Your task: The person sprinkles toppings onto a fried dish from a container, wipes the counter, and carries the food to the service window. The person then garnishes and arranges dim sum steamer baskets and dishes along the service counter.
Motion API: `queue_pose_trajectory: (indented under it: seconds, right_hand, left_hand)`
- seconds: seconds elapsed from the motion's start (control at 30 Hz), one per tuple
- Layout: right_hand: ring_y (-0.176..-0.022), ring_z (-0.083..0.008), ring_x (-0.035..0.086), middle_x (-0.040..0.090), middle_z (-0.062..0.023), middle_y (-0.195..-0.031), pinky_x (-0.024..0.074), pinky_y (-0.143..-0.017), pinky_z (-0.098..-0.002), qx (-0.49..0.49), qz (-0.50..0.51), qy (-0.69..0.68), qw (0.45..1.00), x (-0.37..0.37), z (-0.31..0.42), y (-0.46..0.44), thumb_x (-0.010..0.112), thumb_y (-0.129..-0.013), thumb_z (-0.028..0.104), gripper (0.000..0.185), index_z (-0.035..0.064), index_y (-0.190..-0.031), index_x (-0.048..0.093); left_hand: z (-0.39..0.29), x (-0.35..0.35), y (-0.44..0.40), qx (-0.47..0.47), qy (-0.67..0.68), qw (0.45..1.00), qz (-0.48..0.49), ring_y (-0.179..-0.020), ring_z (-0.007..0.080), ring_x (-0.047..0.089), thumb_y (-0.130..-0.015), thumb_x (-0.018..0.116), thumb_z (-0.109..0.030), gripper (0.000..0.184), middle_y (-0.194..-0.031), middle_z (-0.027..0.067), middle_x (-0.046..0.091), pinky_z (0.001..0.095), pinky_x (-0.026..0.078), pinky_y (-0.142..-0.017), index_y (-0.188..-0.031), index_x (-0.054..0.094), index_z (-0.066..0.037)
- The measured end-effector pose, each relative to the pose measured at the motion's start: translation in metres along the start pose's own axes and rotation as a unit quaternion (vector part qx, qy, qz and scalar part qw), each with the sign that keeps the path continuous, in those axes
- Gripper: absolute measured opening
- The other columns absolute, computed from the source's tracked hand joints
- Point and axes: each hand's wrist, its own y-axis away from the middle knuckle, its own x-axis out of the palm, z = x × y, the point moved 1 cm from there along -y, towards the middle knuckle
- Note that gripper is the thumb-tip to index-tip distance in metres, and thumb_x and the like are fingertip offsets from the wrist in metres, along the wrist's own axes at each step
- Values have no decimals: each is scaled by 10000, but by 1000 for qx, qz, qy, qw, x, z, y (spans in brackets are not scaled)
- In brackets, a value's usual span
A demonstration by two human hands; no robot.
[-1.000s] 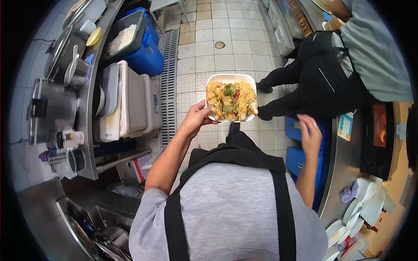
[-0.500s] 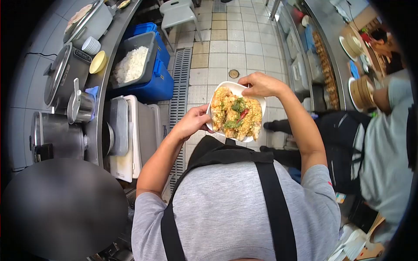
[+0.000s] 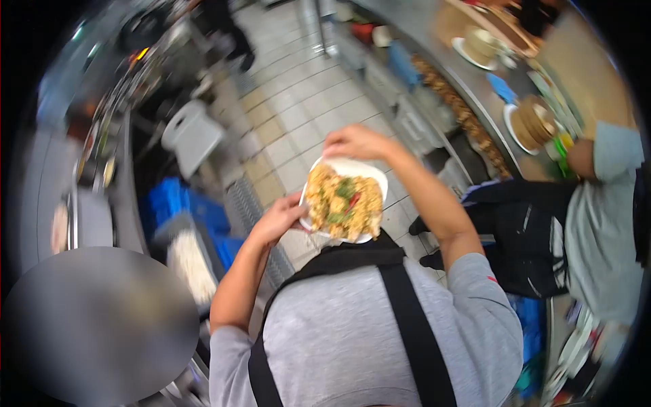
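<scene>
A white plate [image 3: 354, 165] with rounded corners is held in front of my apron, piled with golden crumb-coated fried food [image 3: 339, 207]. Green leaves and a red chilli piece lie on top of the food. My left hand [image 3: 279, 218] grips the plate's left side, thumb at the rim and the other fingers mostly hidden beneath. At the far rim, my right hand [image 3: 358, 142] has its fingers bent down onto the edge; motion blurs them slightly.
A co-worker in a grey shirt [image 3: 600, 230] stands close at right by a counter with bamboo steamers [image 3: 532, 125]. Left are a rice tub [image 3: 190, 261], blue bins [image 3: 180, 207] and a grey chair [image 3: 193, 136]. Another person's legs [image 3: 234, 37] show farther off.
My view has swung left, bringing the stove line and a far person into sight. The plate stays in my hands, and my right hand has shifted toward the middle of its far rim.
</scene>
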Motion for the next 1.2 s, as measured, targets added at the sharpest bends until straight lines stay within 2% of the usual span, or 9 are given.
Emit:
queue_pose_trajectory:
  seconds: [0.27,0.4,0.53,0.67,0.73,0.83,0.97,1.03,1.2]
  right_hand:
    - [-520,-87,516,577,-16,-608,424,-494,-263,178,-211,-141,951,-119,-101,-4,650,-823,331,283,55,-786,698]
    - [-545,-138,544,594,-41,-617,441,-531,-296,304,-402,-143,852,-213,-190,39,649,-831,310,278,46,-749,678]
    - [-907,-254,622,653,-139,-993,492,-795,-350,333,-500,234,765,-321,-309,109,588,-861,173,230,17,-1028,615]
    - [-1310,-377,337,342,-184,-1441,299,-1067,-446,556,-483,310,601,-396,-391,176,530,-879,290,501,164,-1356,440]
    - [-1324,-436,282,298,-178,-1468,264,-1073,-508,655,-340,282,614,-396,-392,176,519,-879,322,564,197,-1408,369]
    - [-1179,-396,440,494,-170,-1295,367,-983,-505,565,-396,343,637,-375,-390,150,590,-841,241,412,145,-1239,554]
    - [-1023,-310,569,612,-175,-1067,467,-886,-422,414,-423,224,774,-335,-385,109,620,-773,89,325,159,-1090,636]
    - [-993,-241,609,636,-144,-1073,488,-864,-363,365,-486,-44,793,-357,-377,66,607,-816,83,302,119,-1115,634]
    - [-1023,-170,596,609,-80,-1158,482,-884,-301,138,-475,-546,676,-427,-420,-17,538,-927,209,352,-2,-1209,549]
  left_hand:
    - [-77,-31,-172,-32,47,991,118,-810,183,656,-801,493,-65,423,-1007,105,638,302,576,-691,-1211,530,30]
    - [-124,-25,-270,-18,79,991,107,-826,192,658,-776,482,-23,432,-1014,120,636,306,586,-685,-1197,520,63]
    - [-174,-28,-349,-13,105,990,94,-833,212,659,-775,477,-1,428,-1023,132,635,314,595,-671,-1196,518,61]
    - [-222,-19,-421,-20,92,990,105,-826,227,661,-772,482,0,428,-1025,137,635,331,596,-674,-1193,519,61]
    - [-248,-3,-453,-13,77,990,119,-842,231,658,-769,485,-10,449,-1039,140,631,347,595,-684,-1212,512,57]
    - [-281,11,-515,-14,42,986,163,-872,232,655,-770,484,-22,466,-1056,141,627,351,594,-692,-1230,505,53]
    - [-304,35,-599,-51,6,969,241,-893,226,654,-776,480,-29,471,-1074,139,622,344,593,-699,-1240,500,51]
    - [-321,37,-638,-70,-15,956,283,-885,218,657,-784,487,-32,462,-1087,131,619,343,595,-703,-1238,500,51]
    - [-356,48,-733,-106,-54,914,388,-897,213,654,-795,507,-45,431,-1087,116,617,349,590,-739,-1217,509,46]
